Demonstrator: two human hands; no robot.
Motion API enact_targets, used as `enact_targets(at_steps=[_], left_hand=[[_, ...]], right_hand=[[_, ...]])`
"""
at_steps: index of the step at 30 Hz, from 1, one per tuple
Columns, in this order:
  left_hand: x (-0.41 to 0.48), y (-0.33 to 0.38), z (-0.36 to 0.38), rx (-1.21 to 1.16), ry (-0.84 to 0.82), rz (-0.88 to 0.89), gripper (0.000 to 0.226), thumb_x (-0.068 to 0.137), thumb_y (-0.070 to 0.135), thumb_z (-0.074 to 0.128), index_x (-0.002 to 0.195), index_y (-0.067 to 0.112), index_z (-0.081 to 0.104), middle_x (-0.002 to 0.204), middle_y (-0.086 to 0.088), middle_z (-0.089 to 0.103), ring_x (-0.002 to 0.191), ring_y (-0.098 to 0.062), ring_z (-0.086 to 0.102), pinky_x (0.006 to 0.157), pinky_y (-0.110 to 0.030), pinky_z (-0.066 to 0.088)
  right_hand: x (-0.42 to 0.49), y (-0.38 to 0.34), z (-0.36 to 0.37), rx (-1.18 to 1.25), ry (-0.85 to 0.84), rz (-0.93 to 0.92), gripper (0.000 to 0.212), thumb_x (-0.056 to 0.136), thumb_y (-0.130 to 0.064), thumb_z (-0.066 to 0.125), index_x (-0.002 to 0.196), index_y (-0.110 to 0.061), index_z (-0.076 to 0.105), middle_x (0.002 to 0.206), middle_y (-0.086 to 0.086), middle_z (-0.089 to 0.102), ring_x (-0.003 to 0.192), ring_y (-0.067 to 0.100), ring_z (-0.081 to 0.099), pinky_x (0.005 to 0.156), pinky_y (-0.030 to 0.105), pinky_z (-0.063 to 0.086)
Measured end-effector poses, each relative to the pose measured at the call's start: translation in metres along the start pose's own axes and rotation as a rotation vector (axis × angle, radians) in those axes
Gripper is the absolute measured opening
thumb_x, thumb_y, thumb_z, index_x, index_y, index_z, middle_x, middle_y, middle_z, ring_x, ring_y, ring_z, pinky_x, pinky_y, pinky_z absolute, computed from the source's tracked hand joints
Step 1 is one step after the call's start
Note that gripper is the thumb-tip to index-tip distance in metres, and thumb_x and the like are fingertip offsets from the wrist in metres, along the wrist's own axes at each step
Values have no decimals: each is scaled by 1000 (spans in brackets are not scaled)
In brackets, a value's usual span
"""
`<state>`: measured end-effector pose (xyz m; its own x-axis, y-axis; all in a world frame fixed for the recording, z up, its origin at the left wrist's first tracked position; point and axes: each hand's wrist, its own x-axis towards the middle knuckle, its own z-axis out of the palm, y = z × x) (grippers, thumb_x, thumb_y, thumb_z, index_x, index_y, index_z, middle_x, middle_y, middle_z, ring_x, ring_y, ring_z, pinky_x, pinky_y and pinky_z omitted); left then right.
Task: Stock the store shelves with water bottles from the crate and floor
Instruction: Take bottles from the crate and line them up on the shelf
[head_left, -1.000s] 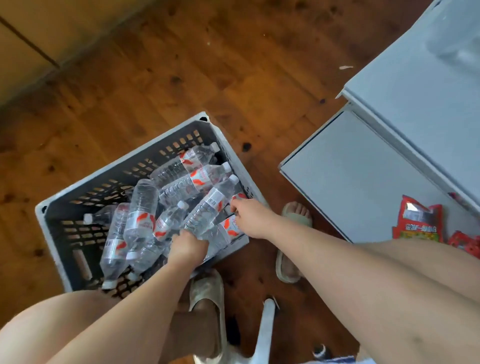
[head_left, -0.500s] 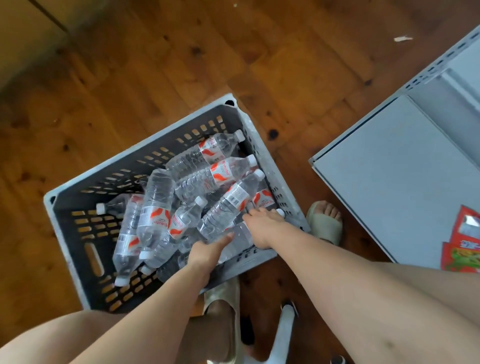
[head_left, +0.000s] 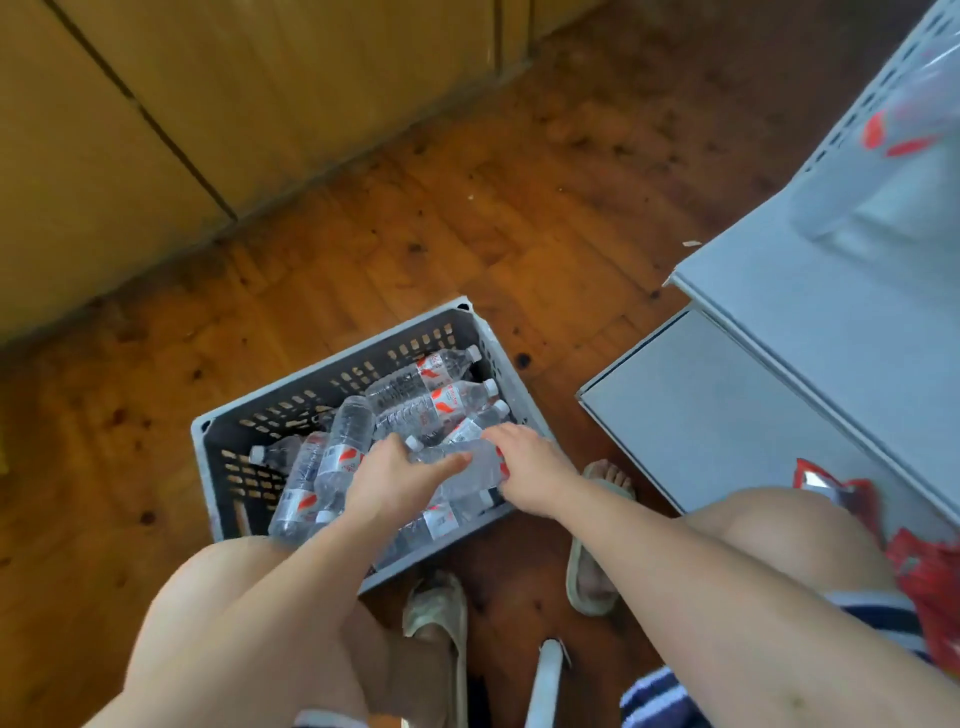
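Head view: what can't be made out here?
All head view:
crate lower layer, bottle count: hidden under top bottles, left hand and right hand.
Left hand's hold on gripped bottle: fingers hidden behind its own back.
Clear object on shelf: motion-blurred.
Red snack packs: cut by right edge.

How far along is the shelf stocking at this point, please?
Early. Done: only one blurred bottle seems to stand on the upper shelf. In hand: the left hand and right hand hold one bottle over the crate. Left: many bottles still lie in the crate, and the lower shelf shows no water.
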<state>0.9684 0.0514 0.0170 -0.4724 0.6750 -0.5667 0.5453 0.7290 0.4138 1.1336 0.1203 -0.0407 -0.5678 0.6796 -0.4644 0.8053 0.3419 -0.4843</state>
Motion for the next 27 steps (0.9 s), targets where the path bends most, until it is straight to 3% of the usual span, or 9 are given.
enact_targets(at_steps=[3,6,8,10,12,13,18,23,27], left_hand=[[-36,0,-20,-74,68,58,66,77,73,69,106,19,44,81,7,59,84,-15,61,77,-37,52],[-71,-3,-24,-243,133,46,80,77,74,67,119,6,57,72,2,59,75,-15,61,67,-33,47],[-90,-3,-18,-410,119,-2,78,75,76,67,106,5,62,70,0,51,70,-17,57,64,-32,41],[-113,2,-9,-556,80,15,72,72,78,68,86,9,56,73,-6,51,70,-21,57,63,-34,41],[-139,8,-3,-633,49,86,73,71,79,69,85,8,59,78,-11,63,73,-22,61,67,-37,47],[-151,11,-2,-649,41,150,73,70,79,70,85,8,60,79,-13,67,73,-21,62,71,-38,49],[-200,35,-14,-538,-40,479,68,66,76,74,92,15,61,78,-5,66,70,-17,67,74,-42,57],[-205,54,0,-308,-205,591,64,63,76,76,94,21,65,82,5,67,76,-13,68,79,-43,58],[-202,63,34,-155,-370,593,73,55,81,78,98,24,69,94,1,74,87,-18,72,84,-45,60]], right_hand=[[-40,-15,-13,112,121,0,51,90,-18,67,137,-25,48,138,-2,53,129,23,50,105,42,47],[-92,-28,-28,283,360,106,56,97,-28,65,148,-25,41,148,-7,44,135,16,46,107,31,43],[-124,-31,-35,516,513,256,49,99,-36,61,143,-22,45,143,-3,49,127,15,52,98,26,46],[-152,-33,-40,908,499,360,36,99,-42,59,125,-18,58,128,6,64,109,17,64,92,33,56],[-178,-40,-44,1288,342,313,37,98,-50,57,114,-18,63,113,13,72,100,21,72,91,44,60],[-189,-43,-47,1367,302,259,40,97,-54,58,117,-19,63,112,13,73,100,25,73,90,48,60],[-233,-42,-65,1418,482,94,54,87,-54,72,127,-20,59,119,7,72,106,27,72,86,47,62],[-272,-4,-63,1368,535,39,59,87,-49,73,137,-28,48,130,-2,67,112,15,70,90,43,61],[-294,34,-35,1419,576,92,55,88,-40,75,135,-30,49,134,-1,64,114,13,68,91,43,60]])
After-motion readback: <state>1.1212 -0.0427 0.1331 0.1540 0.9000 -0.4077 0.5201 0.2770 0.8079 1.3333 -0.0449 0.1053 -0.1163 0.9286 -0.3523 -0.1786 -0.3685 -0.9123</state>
